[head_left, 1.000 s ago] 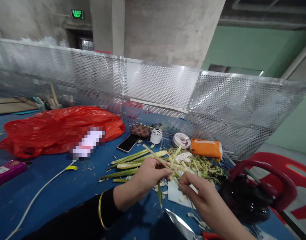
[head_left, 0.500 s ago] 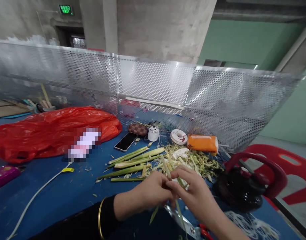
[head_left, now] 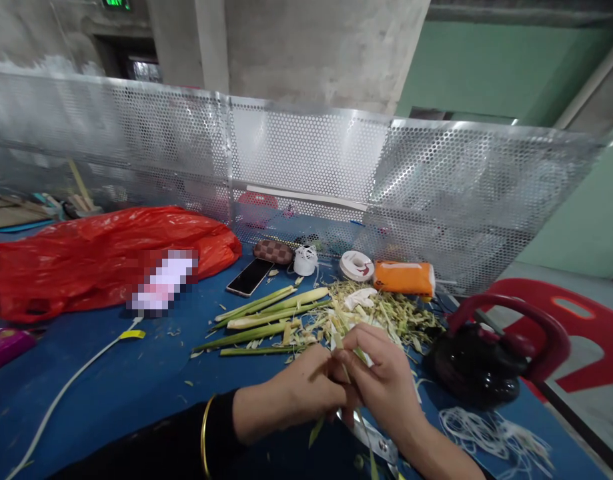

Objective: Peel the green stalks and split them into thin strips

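Note:
My left hand [head_left: 306, 383] and my right hand [head_left: 383, 363] meet over the front of the table, fingers closed in a pinch. Both grip a pale green leaf strip [head_left: 339, 343], whose top pokes up above the fingers while narrow ends hang below. The exact hold is partly hidden by the knuckles. Beneath the right hand lies a metal hand tool [head_left: 381, 445], mostly covered. Just beyond the hands, several green stalks [head_left: 256, 337] lie side by side, next to a heap of shredded plant scraps [head_left: 406, 320].
A dark kettle [head_left: 479, 370] with a red handle stands at right, near tangled white string [head_left: 491, 427]. Behind the scraps are a ribbon spool [head_left: 349, 272], an orange packet [head_left: 405, 279] and a phone [head_left: 250, 277]. A red plastic bag [head_left: 106, 247] spreads at left, before a perforated metal screen [head_left: 306, 147].
The view has tilted down slightly. My hands stay together on the leaf strip, and its top now stands lower above my fingers.

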Tool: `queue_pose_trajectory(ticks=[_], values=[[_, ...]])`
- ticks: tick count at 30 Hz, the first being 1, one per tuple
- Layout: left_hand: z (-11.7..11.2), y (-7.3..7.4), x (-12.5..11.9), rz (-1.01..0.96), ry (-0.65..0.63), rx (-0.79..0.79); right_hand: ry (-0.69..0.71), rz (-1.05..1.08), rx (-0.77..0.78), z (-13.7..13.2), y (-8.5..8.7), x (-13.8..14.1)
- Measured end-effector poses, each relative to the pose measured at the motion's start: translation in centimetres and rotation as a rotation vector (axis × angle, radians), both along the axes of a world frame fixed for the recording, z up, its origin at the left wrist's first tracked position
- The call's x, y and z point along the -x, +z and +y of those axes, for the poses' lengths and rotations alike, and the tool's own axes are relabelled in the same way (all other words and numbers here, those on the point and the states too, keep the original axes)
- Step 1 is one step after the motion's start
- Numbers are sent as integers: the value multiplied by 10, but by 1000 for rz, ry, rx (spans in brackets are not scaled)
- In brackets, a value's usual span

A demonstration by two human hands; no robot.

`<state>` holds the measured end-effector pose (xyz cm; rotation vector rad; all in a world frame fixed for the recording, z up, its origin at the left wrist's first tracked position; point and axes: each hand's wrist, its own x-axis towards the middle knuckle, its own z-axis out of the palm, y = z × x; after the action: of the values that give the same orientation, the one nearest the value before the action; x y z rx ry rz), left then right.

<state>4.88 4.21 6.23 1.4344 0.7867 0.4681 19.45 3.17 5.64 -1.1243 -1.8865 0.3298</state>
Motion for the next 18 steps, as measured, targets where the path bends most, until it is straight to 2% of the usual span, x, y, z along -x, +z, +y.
queue_pose_trajectory(ticks=[2,4,7,10,13,15,18], values=[[0,-1,0,-29,7,-2,0,-3,-18,2,0,-1],[2,-1,1,-30,75,34,-25,13,-32,5,3,-6],[9,2,2,-85,209,132,-149,80,-82,10,12,-20],[17,5,6,-207,273,182,-300,159,-71,14,19,-34],[21,8,10,-263,277,199,-290,211,81,18,20,-38],[20,8,11,-258,268,185,-162,275,274,19,18,-34],[18,9,9,-199,253,165,35,503,581,19,13,-21]])
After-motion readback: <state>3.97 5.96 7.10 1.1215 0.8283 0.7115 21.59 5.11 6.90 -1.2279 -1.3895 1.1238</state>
